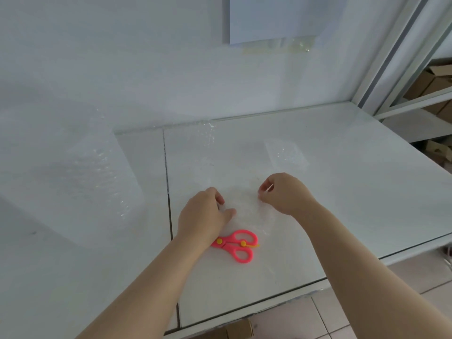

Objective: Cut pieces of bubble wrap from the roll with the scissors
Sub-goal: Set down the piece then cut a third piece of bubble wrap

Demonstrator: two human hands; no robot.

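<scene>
A clear piece of bubble wrap [247,209] lies flat on the white table between my hands. My left hand [204,214] pinches its left edge with thumb and fingers. My right hand [285,192] pinches its upper right corner with curled fingers. Pink scissors [236,244] with yellow rivets lie on the table just below the piece, handles to the right, blades hidden under my left wrist. The big bubble wrap roll [80,172] stands at the left, its loose sheet running along the back toward the table's middle.
Another cut bubble wrap piece [285,154] lies further back on the right. The white table [354,192] ends at a front edge above tiled floor. Metal shelving with cardboard boxes [433,81] stands at the right. A wall runs behind the table.
</scene>
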